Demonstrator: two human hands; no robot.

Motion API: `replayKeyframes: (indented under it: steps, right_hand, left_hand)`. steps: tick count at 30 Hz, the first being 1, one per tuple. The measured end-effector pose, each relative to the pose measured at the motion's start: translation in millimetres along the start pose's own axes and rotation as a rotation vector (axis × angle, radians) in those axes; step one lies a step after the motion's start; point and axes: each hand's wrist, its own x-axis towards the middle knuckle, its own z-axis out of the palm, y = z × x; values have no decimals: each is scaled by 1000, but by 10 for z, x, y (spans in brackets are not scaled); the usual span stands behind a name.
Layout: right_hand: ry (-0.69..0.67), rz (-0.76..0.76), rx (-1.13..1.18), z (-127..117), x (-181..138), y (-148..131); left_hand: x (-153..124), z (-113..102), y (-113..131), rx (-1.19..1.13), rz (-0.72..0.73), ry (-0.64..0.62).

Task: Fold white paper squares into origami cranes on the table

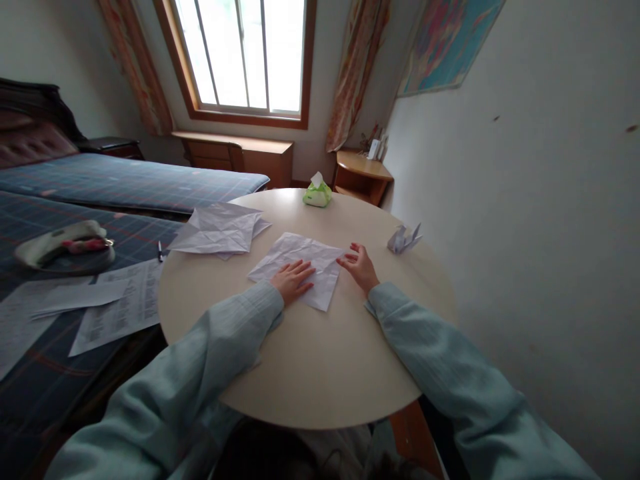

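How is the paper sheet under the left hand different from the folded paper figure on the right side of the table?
The sheet is spread flat, while the folded figure rises from the table with pointed parts. The sheet covers a larger area; the folded figure is compact. The left hand rests on the sheet, but no hand touches the folded figure. Both are whitish paper with creases or folds.

Creased papers [307, 252], tissue pack [317, 196] on table [323, 373]

Left hand [294, 280] on paper [295, 248], right hand [361, 268] at corner [339, 253]
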Motion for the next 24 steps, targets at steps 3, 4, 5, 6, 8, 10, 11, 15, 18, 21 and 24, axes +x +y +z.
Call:
replayKeyframes:
  steps: [3, 4, 5, 6, 8, 10, 11, 15, 18, 21, 24]
  right_hand:
    - [53, 7, -3, 34, -2, 34]
    - [49, -1, -8, 31, 4, 50]
    - [39, -13, -15, 25, 13, 66]
    - [27, -22, -18, 16, 21, 82]
    - [11, -8, 8, 1, 31, 102]
    - [26, 18, 64, -5, 26, 94]
    - [40, 17, 89, -4, 17, 76]
    - [30, -71, 179, 9, -45, -47]
    - [-140, -58, 246, 34, -91, -102]
    - [-357, -64, 96, 64, -121, -76]
    - [-421, -92, 44, 82, -149, -52]
  left_hand:
    - [-7, -10, 2, -25, 42, -11]
    - [-9, -9, -1, -38, 69, -18]
    - [-9, -4, -4, -51, 99, -24]
    - [-10, 3, -7, -63, 125, -25]
    - [-9, 20, -14, -83, 160, -18]
    - [-8, 34, -20, -97, 171, -9]
    - [-8, 39, -22, -103, 173, -5]
    - [-12, 37, -22, -119, 186, 9]
    - [-19, 26, -17, -124, 199, -1]
    - [-21, 14, -15, -130, 205, -10]
    - [-12, 4, -27, -142, 205, -34]
